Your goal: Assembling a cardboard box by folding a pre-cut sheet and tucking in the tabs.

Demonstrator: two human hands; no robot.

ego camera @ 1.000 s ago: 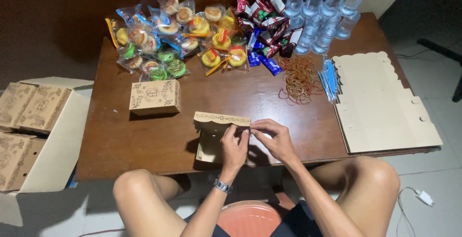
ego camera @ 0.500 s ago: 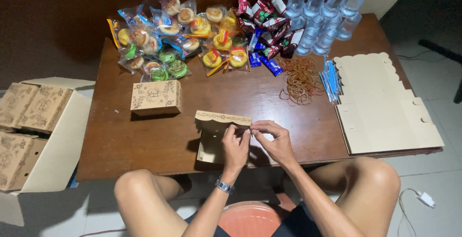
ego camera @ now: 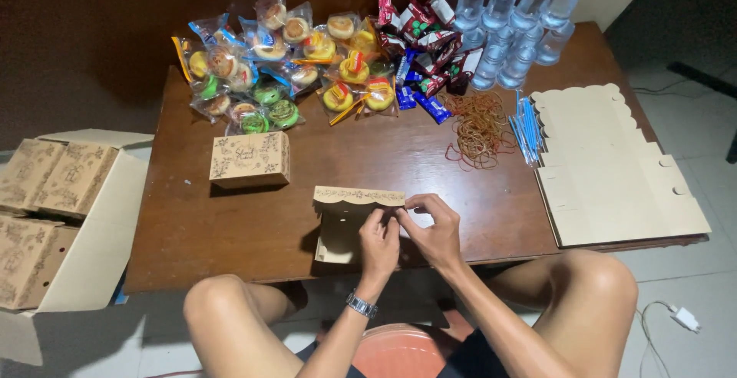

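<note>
**Half-folded card box at the near table edge**

The brown wooden table carried the work. On the right lay a stack of flat, uncut-looking box blanks; off the left side a large open carton held finished boxes. One closed printed box stood on the table, well apart from the hands.

The half-folded box sat at the near edge, scalloped flap up, just in front of the person's knees. Judged as thin card: light, stiff along its panels, weak at creases, easily dented by a hard pinch. Best held by panel edges beside a fold, not by the scalloped flap.

Left hand and right hand met at the box's right end, fingers curled and pinching the card there; the two hands touched one another.

Farther back: wrapped snacks, sealed water cups, rubber bands, blue straws.

Hidden: the box's right wall and any tab, behind the fingers. Its underside hung past the edge in shadow. The carton ran out of view on the left.
</note>
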